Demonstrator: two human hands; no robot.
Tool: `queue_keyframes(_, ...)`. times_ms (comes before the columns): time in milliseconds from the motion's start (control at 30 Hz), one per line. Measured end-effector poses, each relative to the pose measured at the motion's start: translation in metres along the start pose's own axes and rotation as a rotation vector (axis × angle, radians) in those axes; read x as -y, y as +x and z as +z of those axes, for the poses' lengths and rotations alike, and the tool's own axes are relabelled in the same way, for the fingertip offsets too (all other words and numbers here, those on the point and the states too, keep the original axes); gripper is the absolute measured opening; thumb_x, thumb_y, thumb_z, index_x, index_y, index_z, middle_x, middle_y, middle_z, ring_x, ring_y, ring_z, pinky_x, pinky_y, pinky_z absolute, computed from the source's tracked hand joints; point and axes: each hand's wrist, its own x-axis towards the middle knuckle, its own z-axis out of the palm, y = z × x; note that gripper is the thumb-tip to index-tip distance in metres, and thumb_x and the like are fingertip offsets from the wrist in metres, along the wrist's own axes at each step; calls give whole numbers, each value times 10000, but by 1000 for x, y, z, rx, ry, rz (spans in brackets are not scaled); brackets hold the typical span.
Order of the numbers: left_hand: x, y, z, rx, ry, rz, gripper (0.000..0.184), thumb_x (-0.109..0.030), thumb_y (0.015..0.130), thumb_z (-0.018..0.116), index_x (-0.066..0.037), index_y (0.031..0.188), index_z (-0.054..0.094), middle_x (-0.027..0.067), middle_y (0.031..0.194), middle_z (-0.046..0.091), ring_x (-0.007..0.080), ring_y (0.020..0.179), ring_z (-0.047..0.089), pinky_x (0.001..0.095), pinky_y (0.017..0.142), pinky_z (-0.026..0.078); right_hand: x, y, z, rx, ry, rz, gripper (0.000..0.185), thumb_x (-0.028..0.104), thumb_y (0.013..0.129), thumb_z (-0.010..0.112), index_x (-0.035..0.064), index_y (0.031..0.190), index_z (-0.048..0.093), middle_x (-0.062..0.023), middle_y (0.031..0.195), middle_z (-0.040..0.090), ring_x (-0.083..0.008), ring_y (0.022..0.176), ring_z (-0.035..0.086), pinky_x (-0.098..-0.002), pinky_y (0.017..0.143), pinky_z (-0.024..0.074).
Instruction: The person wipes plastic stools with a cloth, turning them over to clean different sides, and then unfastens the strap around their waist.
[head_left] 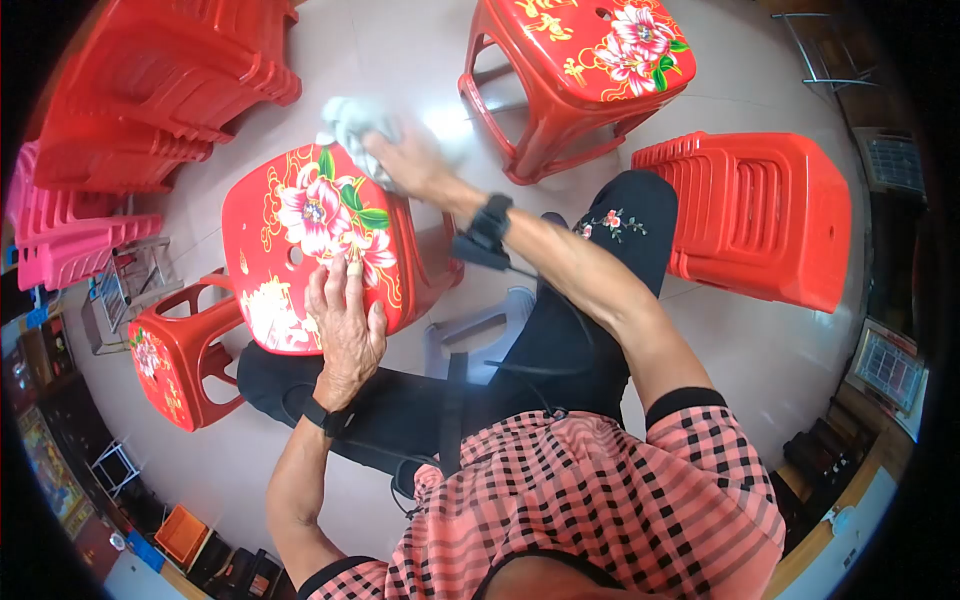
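Observation:
A red plastic stool [262,215] with printed flowers and yellow characters stands in front of my legs, its seat facing up toward me. My left hand [345,315] lies on the near part of the seat, fingers stretched out, with nothing in it. At the seat's far right edge, my right hand [408,165] grips a pale, crumpled cloth [358,122]. Both the hand and the cloth are slightly blurred. The fingers of that hand are partly hidden by the cloth.
Another flowered red stool [580,60] stands at the far side. A third red stool [185,350] is at the left. Stacked red stools [180,70] and pink stools [85,225] fill the far left. More stacked red stools [750,215] lie on their side at the right.

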Motion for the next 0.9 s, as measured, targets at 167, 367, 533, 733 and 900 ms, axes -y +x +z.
queue_keyframes(167,1,-4,6,-28,-25,14,602,-220,813,577,-6,1353,417,193,1434,337,434,1294,283,570,1053,241,-88,86,3,331,-49,-22,653,484,822,584,-39,1208,524,-268,1124,599,-329,1036,589,-405,903,449)
queue_keyframes(367,2,-4,4,51,-39,-11,572,-214,784,591,7,1294,460,212,1444,316,458,1289,287,586,1029,263,-173,122,-9,584,-144,280,427,307,938,539,-11,1223,562,-95,1143,617,-158,974,572,-296,853,472)
queue_keyframes(533,4,-6,3,78,-22,-11,524,-270,831,550,-4,1277,477,217,1432,326,473,1264,306,598,1002,285,-231,119,-17,360,-229,384,685,509,780,592,-29,1203,552,-273,1152,611,-380,1063,598,-423,925,453)
queue_keyframes(733,4,-5,5,64,-18,-1,500,-298,862,504,-8,1268,481,227,1405,350,481,1241,328,594,981,313,-282,89,-28,-124,-498,491,614,427,776,610,-41,1158,504,-313,1099,599,-454,1055,572,-474,916,457)
queue_keyframes(900,5,-4,7,35,-5,-1,497,-284,860,508,-10,1273,481,226,1414,352,468,1254,329,585,996,302,-273,47,-21,-346,-433,544,555,373,801,593,-16,1171,450,-303,1050,613,-473,982,580,-506,862,453)
